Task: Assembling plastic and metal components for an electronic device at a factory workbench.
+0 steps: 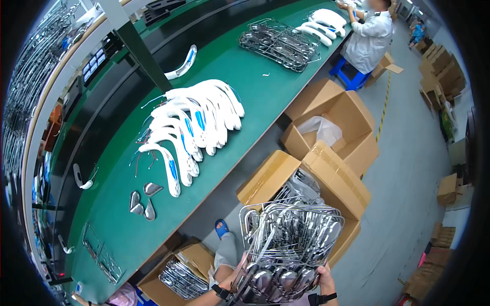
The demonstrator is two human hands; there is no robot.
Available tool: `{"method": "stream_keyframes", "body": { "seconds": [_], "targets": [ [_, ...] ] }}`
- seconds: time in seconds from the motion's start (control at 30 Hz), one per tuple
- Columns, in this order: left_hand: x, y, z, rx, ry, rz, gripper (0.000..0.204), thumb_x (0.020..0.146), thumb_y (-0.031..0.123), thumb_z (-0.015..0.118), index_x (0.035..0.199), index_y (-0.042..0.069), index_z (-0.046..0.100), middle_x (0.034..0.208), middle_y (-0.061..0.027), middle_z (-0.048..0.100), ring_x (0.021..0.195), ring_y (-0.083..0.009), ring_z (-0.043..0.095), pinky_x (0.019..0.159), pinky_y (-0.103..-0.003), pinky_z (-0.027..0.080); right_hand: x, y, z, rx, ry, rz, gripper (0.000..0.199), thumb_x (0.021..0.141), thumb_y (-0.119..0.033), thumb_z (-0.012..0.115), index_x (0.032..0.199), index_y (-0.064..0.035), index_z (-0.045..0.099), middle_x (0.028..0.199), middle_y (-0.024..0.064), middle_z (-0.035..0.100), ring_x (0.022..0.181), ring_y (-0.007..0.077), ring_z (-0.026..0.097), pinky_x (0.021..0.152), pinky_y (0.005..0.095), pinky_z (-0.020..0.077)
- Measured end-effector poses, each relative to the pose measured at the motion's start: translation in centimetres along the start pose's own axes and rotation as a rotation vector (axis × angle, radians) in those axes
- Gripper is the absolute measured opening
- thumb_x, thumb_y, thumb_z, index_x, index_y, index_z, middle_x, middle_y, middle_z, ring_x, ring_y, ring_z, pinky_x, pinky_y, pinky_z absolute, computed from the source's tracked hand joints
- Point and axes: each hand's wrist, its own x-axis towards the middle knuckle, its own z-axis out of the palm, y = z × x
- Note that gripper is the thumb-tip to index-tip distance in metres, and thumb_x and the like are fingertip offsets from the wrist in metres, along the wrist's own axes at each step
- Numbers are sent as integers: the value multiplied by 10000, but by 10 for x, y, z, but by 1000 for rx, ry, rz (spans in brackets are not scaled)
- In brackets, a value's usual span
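Observation:
A wire rack (293, 232) loaded with shiny chrome, rounded metal pieces is held up in front of me at the lower middle. My left hand (240, 269) grips its left side, the fingers partly hidden by the wires. On the right side, my right hand (325, 278) is closed around the rack's lower edge. Just behind the rack stands an open cardboard box (337, 173) with more metal pieces and clear plastic in it. How many racks are stacked in my hands I cannot tell.
Along the left runs a green-topped table (224, 168) with a pile of white curved handle-like parts (199, 117), several loose chrome pieces (149, 209) and another loaded rack (278, 43). More cardboard boxes (326, 107) stand beside it. A person (370, 41) sits on a blue stool (349, 75) far right.

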Motion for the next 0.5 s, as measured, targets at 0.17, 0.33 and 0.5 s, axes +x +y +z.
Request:
{"method": "stream_keyframes", "body": {
  "seconds": [0.17, 0.33, 0.5],
  "targets": [
    [21, 73, 42, 104, -30, 11, 481, 998, 406, 449, 1330, 60, 401, 1189, -69, 532, 1056, -152, 525, 919, -305, 455, -35, -28, 35, 52, 51, -99, 1010, 623, -484, 791, 1395, -13, 340, 1261, 108, 539, 1116, 247, 555, 937, 404, 481],
    [20, 125, 66, 271, -128, 119, 428, 1048, 362, 285, 1331, 52, 370, 1246, -7, 452, 1120, -102, 425, 981, -263, 370, -47, -108, 84, 5, 61, -181, 910, 696, -492, 741, 1383, -14, 383, 1276, 87, 540, 1111, 219, 549, 943, 364, 464],
    [56, 204, 104, -117, -240, -150, 562, 1033, 480, 231, 1362, 70, 431, 1173, 1, 543, 1055, -99, 511, 979, -270, 417, -34, -216, 156, 35, -39, -296, 694, 777, -389, 667, 1321, -12, 459, 1191, 91, 599, 1019, 205, 606, 881, 365, 512]
  ]
}}
